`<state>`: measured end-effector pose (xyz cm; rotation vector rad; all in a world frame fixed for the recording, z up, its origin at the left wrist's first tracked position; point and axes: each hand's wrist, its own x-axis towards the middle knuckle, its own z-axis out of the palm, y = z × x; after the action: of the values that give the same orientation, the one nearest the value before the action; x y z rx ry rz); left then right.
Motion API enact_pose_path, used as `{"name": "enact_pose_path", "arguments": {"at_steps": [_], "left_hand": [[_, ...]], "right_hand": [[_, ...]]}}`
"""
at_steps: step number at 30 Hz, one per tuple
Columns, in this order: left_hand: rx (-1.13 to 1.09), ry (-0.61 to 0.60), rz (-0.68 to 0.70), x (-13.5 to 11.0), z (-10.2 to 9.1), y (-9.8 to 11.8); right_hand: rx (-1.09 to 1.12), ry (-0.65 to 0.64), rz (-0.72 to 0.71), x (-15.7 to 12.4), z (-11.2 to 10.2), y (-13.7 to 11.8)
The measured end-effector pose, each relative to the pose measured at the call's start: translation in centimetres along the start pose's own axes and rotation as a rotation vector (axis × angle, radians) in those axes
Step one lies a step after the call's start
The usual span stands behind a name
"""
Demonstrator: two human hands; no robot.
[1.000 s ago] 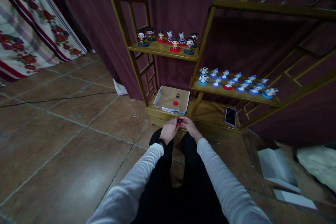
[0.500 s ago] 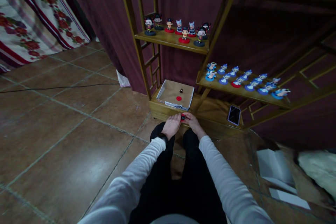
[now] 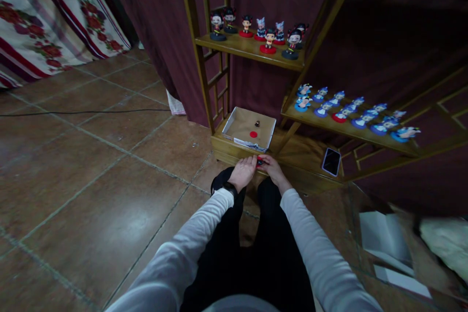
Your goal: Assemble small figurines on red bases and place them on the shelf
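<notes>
My left hand (image 3: 244,172) and my right hand (image 3: 272,167) meet in front of the shelf's bottom board, both closed around a small red and black figurine (image 3: 260,162). Fingers hide most of it, so its shape is unclear. Just beyond my hands lies a shallow cardboard box (image 3: 234,129). Inside it are a red disc (image 3: 253,134), like a figurine base, and a small dark figurine part (image 3: 257,124).
Several figurines on red and black bases stand on the upper shelf (image 3: 248,53). Several blue and white figurines stand on the right shelf (image 3: 351,129). A phone (image 3: 331,162) lies on the bottom board. White packaging (image 3: 385,239) is on the floor at right.
The view has shifted slightly, so the shelf appears a little further right and higher. Both hands stay together on the figurine; the box contents look the same.
</notes>
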<state>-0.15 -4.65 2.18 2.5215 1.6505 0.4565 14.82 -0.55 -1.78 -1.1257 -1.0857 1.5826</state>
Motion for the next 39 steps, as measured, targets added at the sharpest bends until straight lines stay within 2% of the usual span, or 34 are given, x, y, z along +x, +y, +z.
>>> {"name": "enact_pose_path", "arguments": {"at_steps": [4,8,19,23,28,39], "left_hand": [[-0.045,0.015,-0.027,0.0,0.0,-0.1],[-0.201,0.018,-0.109,0.3,0.4,-0.8],[-1.034,0.086,-0.283,2.7,2.2,-2.6],[-1.231,0.045,-0.326,3.0,2.8,-2.8],[-1.299,0.035,-0.388,3.2,3.0,-2.9],[-1.348,0.031,-0.464,3.2,2.5,-2.9]], "right_hand": [[0.01,0.0,-0.003,0.0,0.1,-0.1],[0.022,-0.004,0.018,-0.4,0.4,-0.6],[0.089,0.025,0.042,-0.2,0.7,-1.1],[0.094,0.021,0.048,-0.3,0.8,-1.2],[0.11,-0.017,0.033,-0.4,0.9,-1.3],[0.129,0.021,0.022,-0.6,1.2,-1.4]]}}
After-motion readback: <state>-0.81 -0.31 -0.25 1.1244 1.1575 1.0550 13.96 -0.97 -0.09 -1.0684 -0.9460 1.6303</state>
